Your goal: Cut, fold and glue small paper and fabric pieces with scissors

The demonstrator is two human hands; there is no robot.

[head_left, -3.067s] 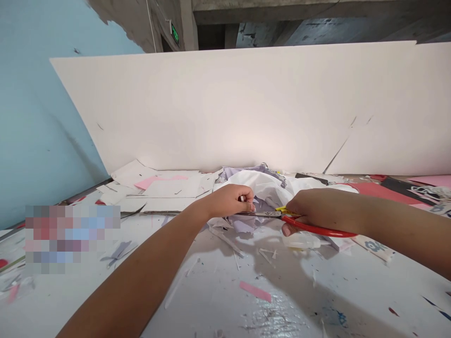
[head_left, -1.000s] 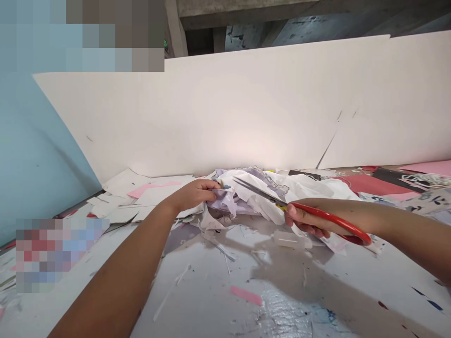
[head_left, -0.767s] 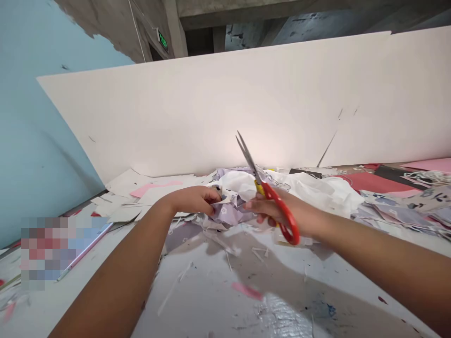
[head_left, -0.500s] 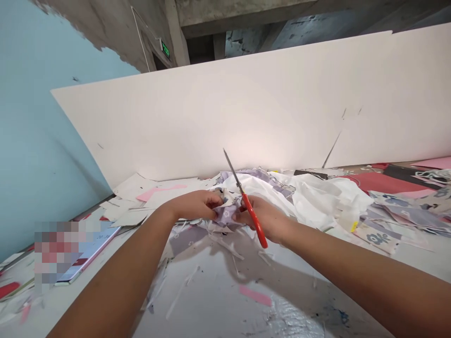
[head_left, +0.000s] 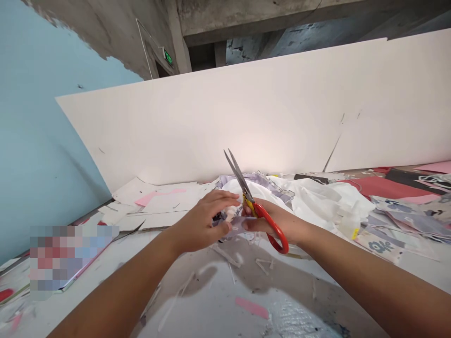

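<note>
My right hand (head_left: 269, 217) grips a pair of scissors (head_left: 270, 223) with red handles and some yellow near the pivot. The blades point up and away, slightly parted. Its thumb and fingers also pinch the edge of a purple patterned cloth (head_left: 239, 225). My left hand (head_left: 207, 218) is just left of that edge, fingers stretched and apart, thumb close to the cloth; whether it touches I cannot tell. White fabric (head_left: 324, 199) with a purple frilled trim (head_left: 257, 178) is bunched behind the hands, and part of it is hidden by them.
A white board (head_left: 211, 126) stands along the back of the table. Paper or card sheets (head_left: 169, 211) lie at left, near a partly blurred phone (head_left: 86, 263). Patterned fabric pieces (head_left: 408, 216) and a red sheet (head_left: 384, 185) lie at right. A pink scrap (head_left: 252, 307) lies in front.
My left hand has let go of the cloth and opened its fingers. The scissors have turned in my right hand, so both blades now show apart. The purple cloth stays in the right fingers.
</note>
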